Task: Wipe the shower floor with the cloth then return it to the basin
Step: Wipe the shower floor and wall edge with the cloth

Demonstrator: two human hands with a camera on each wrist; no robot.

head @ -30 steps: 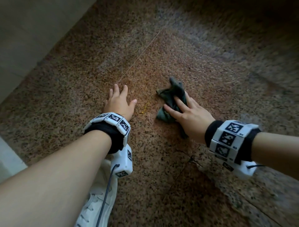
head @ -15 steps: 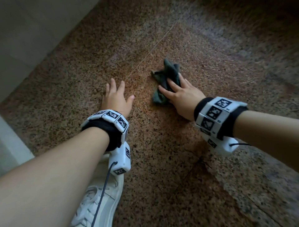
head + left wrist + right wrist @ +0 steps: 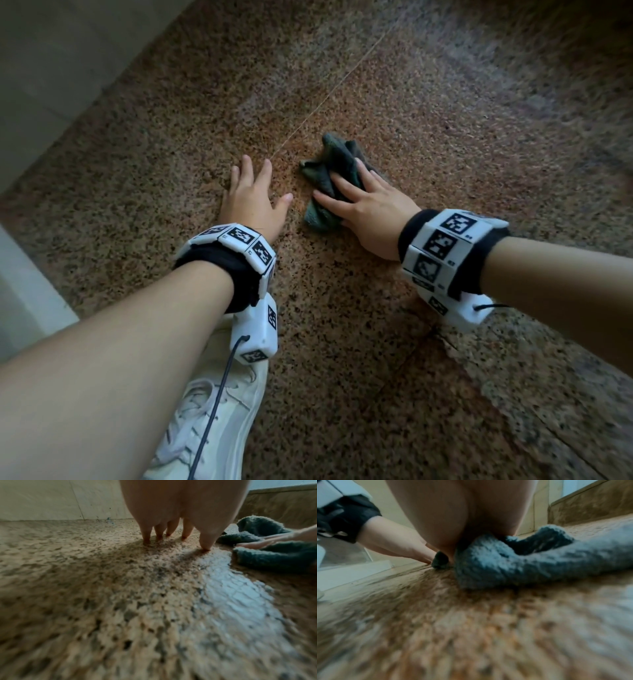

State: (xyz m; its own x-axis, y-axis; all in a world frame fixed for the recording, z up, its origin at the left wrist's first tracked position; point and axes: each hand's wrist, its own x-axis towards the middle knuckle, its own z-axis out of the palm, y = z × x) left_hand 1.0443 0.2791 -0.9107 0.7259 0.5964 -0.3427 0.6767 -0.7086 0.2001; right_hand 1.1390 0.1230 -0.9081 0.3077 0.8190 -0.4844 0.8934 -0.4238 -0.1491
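A crumpled dark green cloth [image 3: 329, 171] lies on the speckled brown stone floor [image 3: 428, 113]. My right hand [image 3: 363, 202] lies flat on top of it, fingers straight and spread, pressing it down; the right wrist view shows the cloth [image 3: 513, 563] bunched under the palm. My left hand [image 3: 255, 197] rests flat on the bare floor just left of the cloth, fingers extended and thumb out, holding nothing. In the left wrist view its fingertips [image 3: 205, 546] touch the floor, and the cloth [image 3: 274, 555] lies to the right. No basin is in view.
A pale tiled wall [image 3: 58, 68] runs along the left, with a white raised edge [image 3: 24, 301] at lower left. My white sneaker [image 3: 212, 421] stands on the floor below the left arm. A wet sheen [image 3: 236, 588] marks the floor near the cloth.
My right hand slid the cloth away across the floor, then back toward me and to the left, closer to the left hand. The left hand stayed planted on the floor.
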